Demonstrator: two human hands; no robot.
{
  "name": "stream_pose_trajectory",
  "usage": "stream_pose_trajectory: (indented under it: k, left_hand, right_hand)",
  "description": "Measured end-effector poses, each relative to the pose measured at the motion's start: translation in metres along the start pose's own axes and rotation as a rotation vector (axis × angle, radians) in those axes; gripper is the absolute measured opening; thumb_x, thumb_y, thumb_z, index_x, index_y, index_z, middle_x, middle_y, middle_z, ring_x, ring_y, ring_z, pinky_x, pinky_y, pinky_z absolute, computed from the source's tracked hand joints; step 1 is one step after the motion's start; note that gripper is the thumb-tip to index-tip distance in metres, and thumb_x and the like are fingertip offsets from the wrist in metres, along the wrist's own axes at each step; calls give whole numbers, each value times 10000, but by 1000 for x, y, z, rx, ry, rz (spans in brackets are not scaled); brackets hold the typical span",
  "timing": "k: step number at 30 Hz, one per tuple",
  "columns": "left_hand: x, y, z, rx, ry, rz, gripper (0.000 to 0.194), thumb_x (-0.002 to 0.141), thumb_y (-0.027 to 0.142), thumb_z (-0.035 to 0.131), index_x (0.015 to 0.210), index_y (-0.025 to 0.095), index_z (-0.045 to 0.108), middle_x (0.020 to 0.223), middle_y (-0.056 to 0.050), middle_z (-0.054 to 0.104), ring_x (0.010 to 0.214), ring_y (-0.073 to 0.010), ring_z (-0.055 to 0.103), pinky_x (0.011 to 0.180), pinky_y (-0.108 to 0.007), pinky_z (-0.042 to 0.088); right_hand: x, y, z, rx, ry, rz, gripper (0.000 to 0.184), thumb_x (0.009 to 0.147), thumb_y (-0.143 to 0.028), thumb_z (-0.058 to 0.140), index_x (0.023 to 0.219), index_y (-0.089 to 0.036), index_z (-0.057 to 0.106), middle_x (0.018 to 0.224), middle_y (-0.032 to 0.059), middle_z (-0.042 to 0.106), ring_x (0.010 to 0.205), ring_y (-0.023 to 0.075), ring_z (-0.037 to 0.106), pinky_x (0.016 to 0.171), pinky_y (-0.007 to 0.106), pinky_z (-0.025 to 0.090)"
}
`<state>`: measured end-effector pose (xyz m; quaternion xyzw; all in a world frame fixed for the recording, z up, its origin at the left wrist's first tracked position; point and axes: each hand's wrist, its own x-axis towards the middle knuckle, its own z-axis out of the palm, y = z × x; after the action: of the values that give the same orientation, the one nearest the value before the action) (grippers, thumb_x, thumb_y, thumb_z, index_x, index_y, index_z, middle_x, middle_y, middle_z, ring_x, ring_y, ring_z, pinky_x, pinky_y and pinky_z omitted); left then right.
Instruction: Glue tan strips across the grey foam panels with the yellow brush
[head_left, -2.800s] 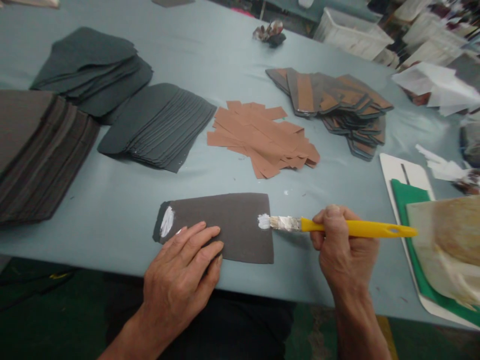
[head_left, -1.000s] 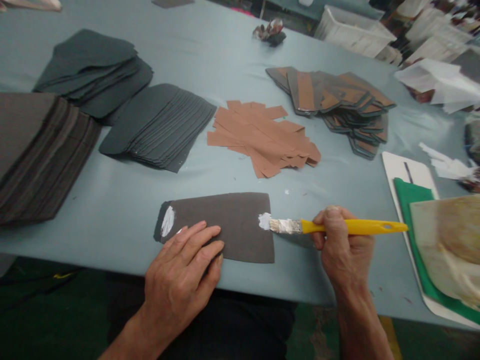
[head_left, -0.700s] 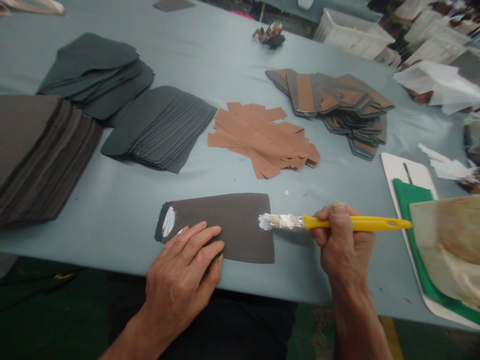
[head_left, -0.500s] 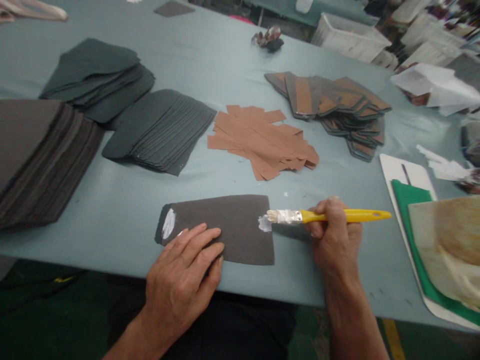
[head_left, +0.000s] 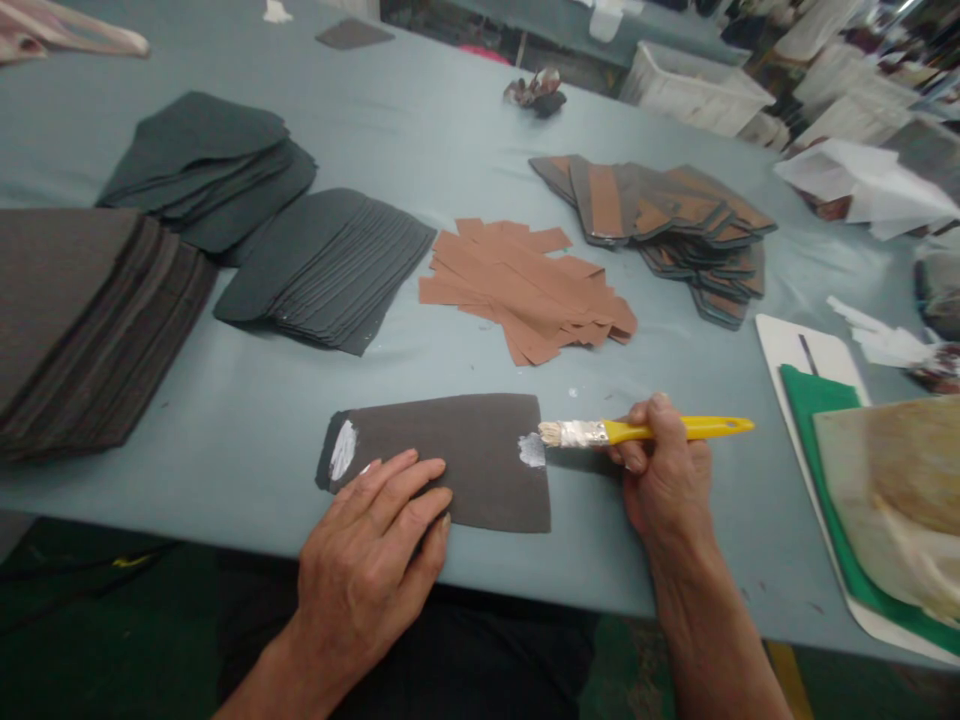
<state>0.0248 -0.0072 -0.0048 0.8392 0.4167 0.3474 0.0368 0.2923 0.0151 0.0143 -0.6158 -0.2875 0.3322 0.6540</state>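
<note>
A dark brown-grey panel (head_left: 480, 460) lies flat near the table's front edge, over a blackish piece (head_left: 327, 455) that shows at its left end. White paste marks its left end and the middle of its right edge. My left hand (head_left: 375, 550) rests flat on the panel's lower left part, fingers stretched out. In my right hand (head_left: 667, 470) is a paintbrush (head_left: 686, 428) with a yellow handle, gripped between thumb and fingers. Its white-smeared bristles are at the panel's right edge, beside the paste patch; I cannot tell whether they touch.
Stacks of brown-grey panels (head_left: 67, 310) and dark green pieces (head_left: 330, 265) lie left. Tan strips (head_left: 525, 280) are heaped in the middle, with striped pieces (head_left: 660, 215) behind them. At right, a stained, pale container (head_left: 892, 490) stands by a green sheet (head_left: 817, 395) and white board (head_left: 772, 350).
My right hand and the brush have shifted slightly left and up. The white patch at the right edge looks thinner and more spread. My left hand stays on the panel; the view has tilted a little.
</note>
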Motion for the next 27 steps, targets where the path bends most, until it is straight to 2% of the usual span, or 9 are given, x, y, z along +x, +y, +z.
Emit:
stream_pose_trajectory:
  k: [14,22,27]
  left_hand:
    - [0,1,1,-1,7,-11,158,979,112,642,1083,214,703,1220,-43,786,1206,-242,717,1142,-407,488]
    - [-5,-3,5,-22,61,-10,189,1004,114,608,1086,230,733,1224,-16,787,1240,-200,696,1206,-353,425]
    - [-9,-11,4,9,22,42,206,1007,146,609,1139,245,733,1282,-5,770,1296,-193,667,1240,-341,389]
  right_hand:
    - [4,-2,-1,28,21,54,513,733,-672,831,716,-237,559,434,-126,358,404,70,328,461,226,352]
    - [6,-3,-2,63,22,119,530,718,-687,842,721,-232,571,413,-126,330,415,80,337,477,224,382]
    - [7,1,-4,84,19,131,530,742,-703,820,728,-232,577,416,-118,334,433,92,359,483,227,383]
